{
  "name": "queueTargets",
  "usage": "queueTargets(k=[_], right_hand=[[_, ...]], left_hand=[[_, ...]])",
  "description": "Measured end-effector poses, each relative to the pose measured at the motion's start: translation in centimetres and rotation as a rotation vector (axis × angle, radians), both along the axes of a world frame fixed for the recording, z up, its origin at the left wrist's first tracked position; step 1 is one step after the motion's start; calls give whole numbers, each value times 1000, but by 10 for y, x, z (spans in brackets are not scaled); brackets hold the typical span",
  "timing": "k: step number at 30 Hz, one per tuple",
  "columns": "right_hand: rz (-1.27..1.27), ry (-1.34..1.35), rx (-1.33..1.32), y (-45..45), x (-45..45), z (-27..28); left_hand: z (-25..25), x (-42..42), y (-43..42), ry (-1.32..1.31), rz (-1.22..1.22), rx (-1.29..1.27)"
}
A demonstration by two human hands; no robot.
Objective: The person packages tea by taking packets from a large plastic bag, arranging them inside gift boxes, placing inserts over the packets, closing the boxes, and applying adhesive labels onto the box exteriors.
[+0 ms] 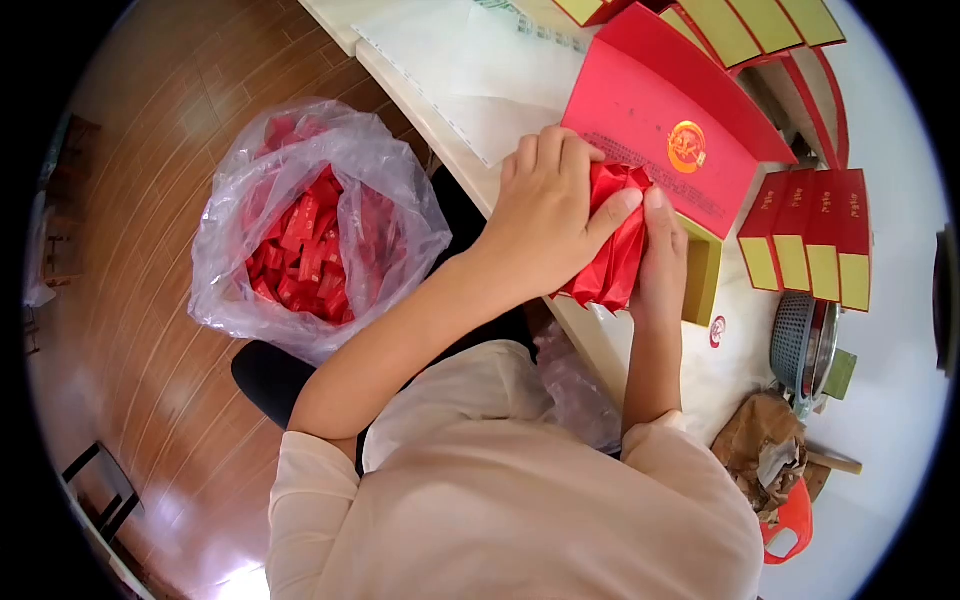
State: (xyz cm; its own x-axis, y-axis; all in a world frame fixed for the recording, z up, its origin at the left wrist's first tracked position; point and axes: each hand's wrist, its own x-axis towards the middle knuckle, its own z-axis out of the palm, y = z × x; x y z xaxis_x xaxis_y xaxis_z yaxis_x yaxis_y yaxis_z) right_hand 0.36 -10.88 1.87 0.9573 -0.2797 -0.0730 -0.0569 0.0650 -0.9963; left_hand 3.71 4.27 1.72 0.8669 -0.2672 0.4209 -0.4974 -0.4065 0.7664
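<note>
A bunch of shiny red foil packets [614, 255] is pressed between my two hands at the table's near edge. My left hand [548, 205] closes on its left side, thumb lying across the top. On the right side, my right hand [660, 250] grips the packets, its thumb near the left one. Just beyond them stands an open gift box; its red lid [665, 125] is raised and bears a gold round emblem. Part of the box's yellow wall [703, 275] shows right of my right hand. My hands and the packets hide most of the box's inside.
On the floor at left stands a clear plastic bag [215, 265] full of red packets [305, 245]. Several red-and-yellow boxes [808, 225] line the table's right side, with more at the back. A grey basket [791, 335] and a crumpled brown paper bag [760, 445] sit nearer me.
</note>
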Motion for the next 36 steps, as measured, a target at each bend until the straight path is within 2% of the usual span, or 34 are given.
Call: queueTargets(k=[1,2,6,8,16,28,34,36], right_hand=[[18,45,25,-2,1,1],[14,53,32,-2,0,1],[76,65,-169,-3,2,1],[81,28,-302,-1,1,-1],[148,-5,-290,7,0,4],[196,-34,-443,7,1,3],[152,-9,-351,17,-1,5],[165,-2,-608,18,-1,5]], left_hand=[[-2,-1,2,65,-5,70],[-3,-2,2,21,25,45],[0,-1,7,86,-12,77],[-3,-1,9,61,-18,-3],[-2,-4,17,108,-13,-97],[-7,-5,19,158,25,-139],[-21,-8,10,1,113,-225],[-22,-6,12,45,116,-235]])
